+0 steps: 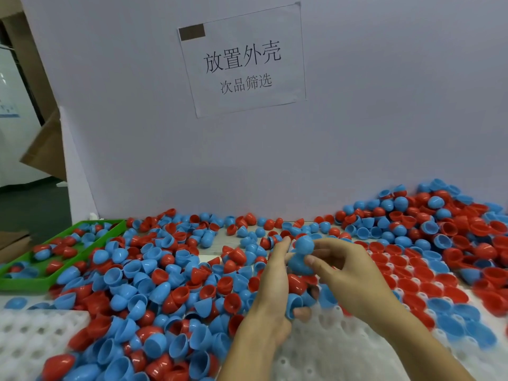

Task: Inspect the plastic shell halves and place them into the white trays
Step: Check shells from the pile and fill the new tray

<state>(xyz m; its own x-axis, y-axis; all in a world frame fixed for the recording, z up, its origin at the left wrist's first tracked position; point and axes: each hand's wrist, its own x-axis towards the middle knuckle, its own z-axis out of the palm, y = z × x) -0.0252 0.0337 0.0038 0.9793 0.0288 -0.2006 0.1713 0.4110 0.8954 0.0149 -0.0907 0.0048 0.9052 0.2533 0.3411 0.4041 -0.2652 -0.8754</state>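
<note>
Blue shell halves held up between both hands above the white tray

Two blue plastic shell halves (301, 255), seemingly nested or stacked, are held at the centre of the view, raised over the heap. The upper one is pinched by the fingertips of the right hand (343, 268); the lower one is steadied against the straight fingers of the left hand (275, 281). Further halves, one blue (293, 305) and one red (296, 283), are cupped in the left palm under a curled thumb. So both hands are occupied: the right grips the raised blue pair, the left carries spare pieces.

The stack's long axis is seen running roughly upright, tilted slightly away from the viewer. The white moulded plastic tray with round sockets (324, 350) lies directly below and nearer the body, partly filled on its right side with red and blue halves. A second white socket tray (30, 336) sits at the lower left, well apart. A green plastic bin (33, 283) holding assorted halves stands at far left.

The step is judged to be inspection, with separation not yet done. The right hand is nearer the open sockets, so a short downward move toward the body is called for
</note>
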